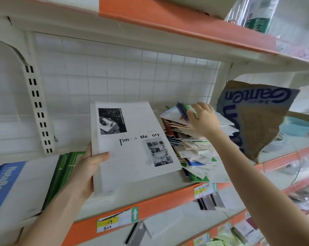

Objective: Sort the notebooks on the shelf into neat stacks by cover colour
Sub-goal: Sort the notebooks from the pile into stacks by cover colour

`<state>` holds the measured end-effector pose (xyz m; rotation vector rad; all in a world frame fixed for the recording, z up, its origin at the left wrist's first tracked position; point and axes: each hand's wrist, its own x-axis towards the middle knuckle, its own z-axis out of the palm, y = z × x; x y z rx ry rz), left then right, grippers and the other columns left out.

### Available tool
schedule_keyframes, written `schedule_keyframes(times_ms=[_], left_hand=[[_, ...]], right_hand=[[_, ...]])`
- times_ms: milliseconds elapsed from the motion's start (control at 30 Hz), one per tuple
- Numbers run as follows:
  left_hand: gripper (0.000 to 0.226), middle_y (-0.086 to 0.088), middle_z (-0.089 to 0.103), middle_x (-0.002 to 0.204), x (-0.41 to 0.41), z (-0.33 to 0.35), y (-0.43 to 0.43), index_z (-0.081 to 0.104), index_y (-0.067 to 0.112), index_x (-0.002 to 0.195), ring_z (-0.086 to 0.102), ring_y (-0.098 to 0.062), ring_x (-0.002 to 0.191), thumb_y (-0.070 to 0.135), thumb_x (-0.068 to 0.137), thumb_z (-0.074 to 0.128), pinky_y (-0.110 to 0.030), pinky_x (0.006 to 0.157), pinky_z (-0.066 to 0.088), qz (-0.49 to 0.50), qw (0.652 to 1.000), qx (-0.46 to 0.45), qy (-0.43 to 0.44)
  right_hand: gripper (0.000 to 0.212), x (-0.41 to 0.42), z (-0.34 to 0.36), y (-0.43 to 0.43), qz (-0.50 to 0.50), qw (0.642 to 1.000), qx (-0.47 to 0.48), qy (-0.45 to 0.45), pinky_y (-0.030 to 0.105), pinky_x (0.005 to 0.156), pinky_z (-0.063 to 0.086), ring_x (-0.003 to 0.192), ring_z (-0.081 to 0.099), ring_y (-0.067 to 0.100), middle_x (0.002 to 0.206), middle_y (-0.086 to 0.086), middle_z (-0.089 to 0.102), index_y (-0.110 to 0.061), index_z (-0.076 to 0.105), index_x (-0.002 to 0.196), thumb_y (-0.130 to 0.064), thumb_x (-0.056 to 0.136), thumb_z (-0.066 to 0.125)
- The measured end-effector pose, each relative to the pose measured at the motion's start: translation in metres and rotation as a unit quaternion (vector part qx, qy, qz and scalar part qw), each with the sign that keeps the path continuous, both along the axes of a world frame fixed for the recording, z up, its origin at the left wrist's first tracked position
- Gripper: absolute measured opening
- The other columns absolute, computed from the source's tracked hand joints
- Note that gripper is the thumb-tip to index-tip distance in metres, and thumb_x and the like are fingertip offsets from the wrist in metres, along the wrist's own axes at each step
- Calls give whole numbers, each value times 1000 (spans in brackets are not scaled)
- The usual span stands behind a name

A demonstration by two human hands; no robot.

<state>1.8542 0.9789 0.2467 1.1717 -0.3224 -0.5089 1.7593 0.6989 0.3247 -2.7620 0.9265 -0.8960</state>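
Observation:
My left hand [87, 172] grips the lower left edge of a white notebook [132, 153] printed with black-and-white photos, thumb on its cover, holding it tilted above the shelf. To its right lies a messy pile of notebooks [191, 150] in white, green, blue and brown. At the top of that pile my right hand [204, 119] reaches in, its fingers curled round a green notebook [191, 109]. On the left of the shelf stand a green stack [64, 173] and a blue-and-white stack [9, 190].
The orange-edged shelf [150, 205] carries price tags [112, 222]. A torn cardboard box [256, 119] stands right of the pile, a light blue basin [297, 126] behind it. A wire grid [123, 77] backs the shelf. Another shelf hangs close above; more notebooks lie below.

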Motion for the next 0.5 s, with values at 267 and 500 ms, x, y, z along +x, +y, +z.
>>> schedule_keyframes(times_ms=[267,500], left_hand=[[49,0,68,94,-7,0,-23,49,21,131,65,-20,78,-3,88,46,-31,60,45,-20,1000,-6,15],[49,2,70,89,-9,-1,-28,49,22,132,68,-20,71,0,88,45,-32,61,45,-20,999,-17,32]], right_hand=[[54,-14,-12,-9,-15,979,-39,197,45,101,34,125,41,32,137,12,46,-18,39,136,-51,95,29],[31,-24,-26,-14,48,988,-141,45,39,75,46,95,55,37,101,16,65,-8,62,118,-24,96,47]])
